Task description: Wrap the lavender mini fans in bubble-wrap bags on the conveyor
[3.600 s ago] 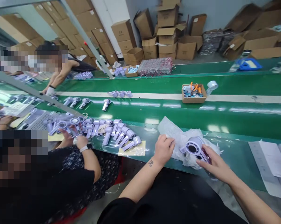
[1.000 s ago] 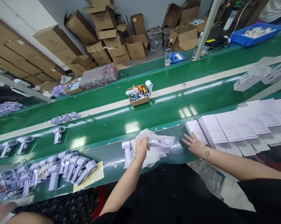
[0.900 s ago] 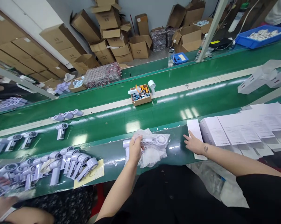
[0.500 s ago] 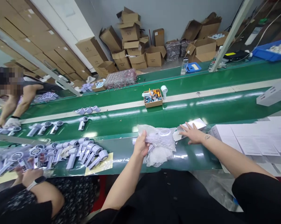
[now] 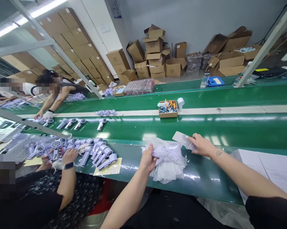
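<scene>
My left hand pinches the left edge of a clear bubble-wrap bag between thumb and fingers. Something pale lavender shows faintly through the plastic; its shape is unclear. More clear plastic bags lie underneath on the green bench. To the right, my right hand has its fingers closed on a small white box, which is tilted up beside the bag. Part of the box is hidden behind the fingers.
Lavender handheld fans lie heaped on the left, where a co-worker's hand works. A carton of small parts and a white cup-like part stand on the belt. Stacked white boxes fill the right.
My right hand has gone from lying spread over the white box to gripping it, and the box is now raised and tilted. My left hand keeps the bag. The head view has shifted left.
</scene>
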The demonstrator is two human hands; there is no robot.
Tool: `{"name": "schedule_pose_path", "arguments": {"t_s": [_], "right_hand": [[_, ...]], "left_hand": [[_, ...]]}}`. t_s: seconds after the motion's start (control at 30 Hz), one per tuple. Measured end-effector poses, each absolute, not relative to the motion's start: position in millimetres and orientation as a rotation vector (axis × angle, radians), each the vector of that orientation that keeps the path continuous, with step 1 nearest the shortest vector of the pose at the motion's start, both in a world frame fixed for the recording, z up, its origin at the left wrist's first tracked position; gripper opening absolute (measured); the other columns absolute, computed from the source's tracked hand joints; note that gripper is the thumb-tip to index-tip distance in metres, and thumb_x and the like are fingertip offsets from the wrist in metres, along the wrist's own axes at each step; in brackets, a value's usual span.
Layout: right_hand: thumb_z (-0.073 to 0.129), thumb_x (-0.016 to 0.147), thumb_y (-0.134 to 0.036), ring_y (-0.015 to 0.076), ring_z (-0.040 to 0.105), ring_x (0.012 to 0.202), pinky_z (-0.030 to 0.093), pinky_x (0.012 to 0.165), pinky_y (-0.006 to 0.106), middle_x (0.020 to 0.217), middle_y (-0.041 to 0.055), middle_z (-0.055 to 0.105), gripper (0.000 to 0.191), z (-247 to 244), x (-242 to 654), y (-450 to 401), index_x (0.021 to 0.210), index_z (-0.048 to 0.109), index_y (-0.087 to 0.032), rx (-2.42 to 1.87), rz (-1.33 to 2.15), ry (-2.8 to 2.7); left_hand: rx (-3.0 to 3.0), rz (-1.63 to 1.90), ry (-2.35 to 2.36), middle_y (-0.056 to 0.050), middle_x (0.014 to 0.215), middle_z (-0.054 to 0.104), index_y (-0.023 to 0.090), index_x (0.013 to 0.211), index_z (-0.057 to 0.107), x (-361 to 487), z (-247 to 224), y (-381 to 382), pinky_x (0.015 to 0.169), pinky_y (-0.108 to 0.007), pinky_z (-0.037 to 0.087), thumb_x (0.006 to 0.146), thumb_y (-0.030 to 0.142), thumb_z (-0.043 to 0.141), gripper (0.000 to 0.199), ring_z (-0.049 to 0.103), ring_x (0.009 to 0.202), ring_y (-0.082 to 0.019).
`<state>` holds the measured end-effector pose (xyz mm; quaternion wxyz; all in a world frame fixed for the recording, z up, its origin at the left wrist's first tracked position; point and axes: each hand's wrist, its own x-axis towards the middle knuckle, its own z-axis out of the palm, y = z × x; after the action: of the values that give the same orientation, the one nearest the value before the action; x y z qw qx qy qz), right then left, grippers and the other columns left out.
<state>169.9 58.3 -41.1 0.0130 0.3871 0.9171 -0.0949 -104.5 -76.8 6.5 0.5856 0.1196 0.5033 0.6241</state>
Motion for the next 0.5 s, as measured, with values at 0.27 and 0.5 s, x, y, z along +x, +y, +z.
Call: {"name": "schedule_pose_path", "arguments": {"t_s": [0.27, 0.5], "right_hand": [[0.043, 0.088, -0.032, 0.0229, 0.060, 0.075, 0.053, 0.056, 0.037, 0.112, 0.0148, 0.047, 0.031, -75.5, 179.1, -58.5, 0.115, 0.055, -0.025, 1.781, -0.336, 2.829], [0.058, 0.079, -0.028, 0.0393, 0.031, 0.131, 0.034, 0.102, 0.055, 0.139, 0.0157, 0.029, 0.032, -53.1, 222.0, -61.0, 0.110, 0.058, -0.023, 1.615, -0.375, 3.097]], "left_hand": [[0.662, 1.425, 1.240, -0.004, 0.091, 0.062, 0.016, 0.101, 0.052, -43.6, 12.6, -36.1, 0.044, -0.017, 0.043, 0.056, 0.045, 0.079, 0.060, 0.059, 0.067, -0.012], [0.592, 1.228, 1.344, 0.000, 0.072, 0.057, 0.014, 0.096, 0.054, -27.0, -5.0, -44.7, 0.035, -0.015, 0.034, 0.066, 0.051, 0.070, 0.051, 0.049, 0.049, -0.006]]}}
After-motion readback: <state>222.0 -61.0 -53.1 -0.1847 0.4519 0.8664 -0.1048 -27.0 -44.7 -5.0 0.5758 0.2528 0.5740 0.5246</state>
